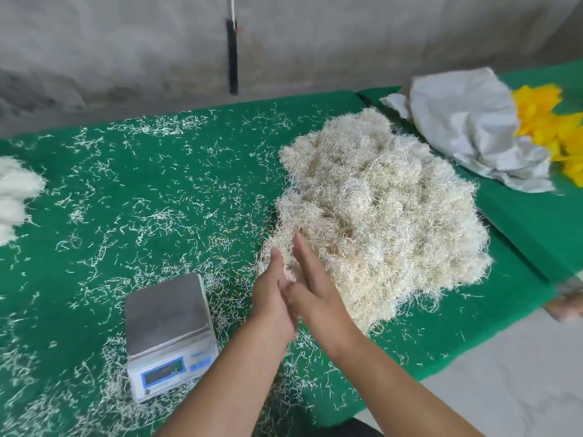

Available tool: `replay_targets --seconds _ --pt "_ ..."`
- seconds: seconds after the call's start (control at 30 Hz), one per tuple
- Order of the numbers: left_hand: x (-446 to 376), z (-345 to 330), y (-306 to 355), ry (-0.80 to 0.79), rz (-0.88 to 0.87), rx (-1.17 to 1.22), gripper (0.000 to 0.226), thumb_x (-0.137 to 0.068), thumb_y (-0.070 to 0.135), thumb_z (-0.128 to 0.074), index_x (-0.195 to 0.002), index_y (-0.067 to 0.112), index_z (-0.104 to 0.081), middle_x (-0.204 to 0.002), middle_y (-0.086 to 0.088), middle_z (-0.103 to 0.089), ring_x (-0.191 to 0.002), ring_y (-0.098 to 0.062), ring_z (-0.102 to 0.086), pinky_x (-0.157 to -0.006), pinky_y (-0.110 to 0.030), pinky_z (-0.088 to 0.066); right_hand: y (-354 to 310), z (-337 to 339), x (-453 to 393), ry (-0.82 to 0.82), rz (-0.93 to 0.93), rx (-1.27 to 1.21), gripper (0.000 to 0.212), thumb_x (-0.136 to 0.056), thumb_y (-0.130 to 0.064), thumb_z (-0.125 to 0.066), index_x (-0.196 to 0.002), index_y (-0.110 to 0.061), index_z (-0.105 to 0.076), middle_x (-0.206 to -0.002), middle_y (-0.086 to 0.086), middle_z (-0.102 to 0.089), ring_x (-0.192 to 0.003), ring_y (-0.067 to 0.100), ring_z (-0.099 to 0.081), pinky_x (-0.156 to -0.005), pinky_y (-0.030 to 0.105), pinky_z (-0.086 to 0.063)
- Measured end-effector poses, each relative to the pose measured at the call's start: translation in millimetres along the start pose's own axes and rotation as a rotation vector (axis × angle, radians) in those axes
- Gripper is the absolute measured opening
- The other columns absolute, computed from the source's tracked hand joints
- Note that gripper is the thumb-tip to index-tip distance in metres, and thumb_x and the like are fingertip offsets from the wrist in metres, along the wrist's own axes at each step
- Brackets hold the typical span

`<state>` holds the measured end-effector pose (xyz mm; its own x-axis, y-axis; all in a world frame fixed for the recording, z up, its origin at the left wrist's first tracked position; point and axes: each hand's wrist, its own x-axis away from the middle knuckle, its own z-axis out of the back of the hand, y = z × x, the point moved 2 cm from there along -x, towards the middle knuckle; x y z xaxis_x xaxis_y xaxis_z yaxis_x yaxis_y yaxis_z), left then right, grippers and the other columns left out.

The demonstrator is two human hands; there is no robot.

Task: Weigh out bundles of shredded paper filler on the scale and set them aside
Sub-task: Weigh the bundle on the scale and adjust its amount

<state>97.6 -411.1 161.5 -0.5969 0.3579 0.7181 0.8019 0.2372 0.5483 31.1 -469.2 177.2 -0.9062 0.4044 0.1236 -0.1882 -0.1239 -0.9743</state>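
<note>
Green bench under a grey wall, strewn with shreds; both hands' fingers, left hand and right hand, lie flat, released, against the filler heap.

The scale's display is showing too blurred to read; white bundles are running off the left edge, yellow material off the right, where another hand is also showing blurred and cut off
</note>
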Motion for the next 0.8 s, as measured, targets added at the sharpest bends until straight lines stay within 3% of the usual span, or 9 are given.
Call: replay_targets --seconds 0.1,0.2,0.23,0.27,0.33,0.47,0.57,0.63,0.8 --pt "-1 -9 6 0.096 -0.110 -0.090 0.027 -0.104 0.045 -0.056 -0.091 0.041 -0.079 -0.096 -0.007 -0.079 -0.079 -0.025 -0.077 -0.064 -0.041 -0.062 -6 17 -6 0.140 -0.034 -0.020 0.064 -0.096 -0.058 -0.066 -0.153 -0.058 -0.036 -0.152 -0.033 -0.045 -0.137 -0.012 -0.045 -0.112 0.024 -0.042" --pt "-1 -23 15 0.163 -0.264 -0.275 0.028 -0.107 0.023 -0.046 -0.114 0.034 -0.070 -0.101 0.004 -0.069 -0.081 -0.008 -0.048 -0.084 -0.046 -0.059 4 38 -17 0.339 -0.281 -0.232 0.030 -0.102 -0.052 -0.062 -0.132 -0.048 -0.059 -0.130 -0.021 -0.063 -0.122 0.004 -0.060 -0.098 0.033 -0.050" --pt "0 -25 16 0.154 -0.341 -0.327 0.036 -0.104 0.016 -0.041 -0.113 0.036 -0.071 -0.118 0.015 -0.058 -0.103 -0.008 -0.060 -0.075 -0.039 -0.058 9 42 -20 0.353 -0.399 -0.352 0.023 -0.104 -0.049 -0.060 -0.127 -0.045 -0.061 -0.125 -0.018 -0.063 -0.122 0.007 -0.057 -0.101 0.038 -0.046" --pt "2 -28 17 0.137 -0.409 -0.371 0.043 -0.101 0.012 -0.038 -0.109 0.037 -0.071 -0.079 0.021 -0.047 -0.059 -0.004 -0.053 -0.056 -0.030 -0.052 14 44 -24 0.312 -0.503 -0.503 0.024 -0.105 -0.047 -0.058 -0.127 -0.040 -0.063 -0.122 -0.015 -0.063 -0.123 0.011 -0.054 -0.107 0.044 -0.042" --pt "11 -35 16 0.108 -0.535 -0.468 0.047 -0.097 0.008 -0.036 -0.104 0.039 -0.071 -0.067 0.011 -0.057 -0.045 -0.004 -0.044 -0.040 -0.024 -0.038 15 39 -28 0.132 -0.672 -0.923 0.040 -0.105 -0.050 -0.054 -0.131 -0.023 -0.068 -0.125 -0.001 -0.068 -0.124 0.020 -0.060 -0.110 0.049 -0.043" --pt "29 -49 1 0.134 -0.863 -0.864 0.044 -0.092 0.018 -0.032 -0.101 0.043 -0.067 -0.120 0.024 -0.058 -0.110 0.015 -0.053 -0.083 -0.007 -0.041 -4 24 -28 -0.134 -0.736 -1.363 0.054 -0.103 -0.056 -0.056 -0.119 -0.007 -0.072 -0.110 0.013 -0.071 -0.099 0.032 -0.073 -0.084 0.042 -0.059" --pt "29 -48 -2 0.352 -1.014 -1.378 0.055 -0.090 0.034 -0.022 -0.126 0.041 -0.063 -0.160 0.012 -0.032 -0.147 -0.006 -0.026 -0.105 -0.032 -0.040 -5 27 -25 -0.144 -0.678 -1.257 0.062 -0.102 -0.061 -0.052 -0.117 -0.007 -0.077 -0.124 0.013 -0.072 -0.112 0.031 -0.072 -0.096 0.043 -0.054" --pt "25 -44 3 0.404 -0.920 -1.503 0.056 -0.092 0.032 -0.028 -0.138 0.039 -0.060 -0.171 0.007 -0.016 -0.157 -0.016 -0.008 -0.118 -0.054 -0.026 -4 30 -21 -0.070 -0.676 -1.108 0.066 -0.100 -0.067 -0.050 -0.113 -0.010 -0.079 -0.126 0.015 -0.074 -0.118 0.030 -0.072 -0.101 0.044 -0.053" --pt "12 -38 21 0.352 -0.872 -1.374 0.054 -0.100 0.010 -0.045 -0.146 0.035 -0.057 -0.168 0.009 -0.029 -0.158 -0.012 -0.012 -0.123 -0.059 -0.018 -27 32 -22 0.007 -0.545 -0.912 0.075 -0.096 -0.075 -0.054 -0.157 -0.032 -0.044 -0.163 -0.001 -0.043 -0.155 0.019 -0.033 -0.125 0.044 -0.030"
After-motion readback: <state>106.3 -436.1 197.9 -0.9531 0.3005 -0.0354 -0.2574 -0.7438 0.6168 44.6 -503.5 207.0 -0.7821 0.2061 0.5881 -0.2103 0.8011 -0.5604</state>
